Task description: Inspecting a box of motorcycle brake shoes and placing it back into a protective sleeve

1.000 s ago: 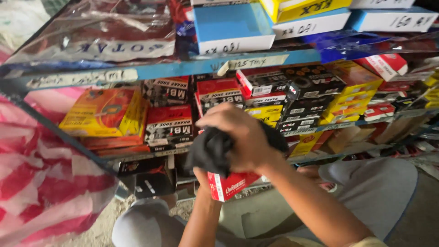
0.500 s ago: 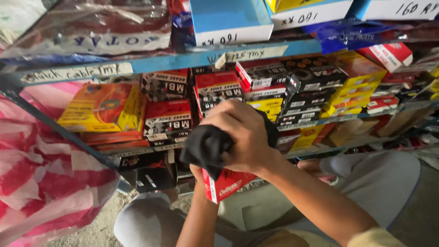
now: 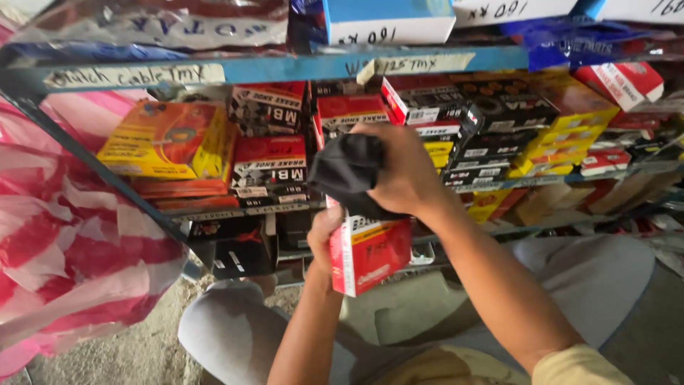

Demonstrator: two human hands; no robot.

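Below, held upright in the left hand point(image 3: 324, 239), fingers wrapped round its edge: a red and white box point(image 3: 370, 255), in front of the lower shelf; pressed on its top by the right hand point(image 3: 406, 175), fingers closed tight on a bunched black cloth point(image 3: 349, 171); behind, stacked on the blue metal shelf point(image 3: 285, 68): red and black checkered boxes point(image 3: 269, 162) in the middle, a flat yellow and orange package point(image 3: 167, 146) to their left, black boxes with white labels point(image 3: 456, 135) and yellow boxes point(image 3: 570, 128) to the right; stuck along the shelf edge, pale handwritten tape labels point(image 3: 135, 75); above, a blue and white box point(image 3: 388, 20); at far left, a red and white striped plastic bag point(image 3: 71, 235).
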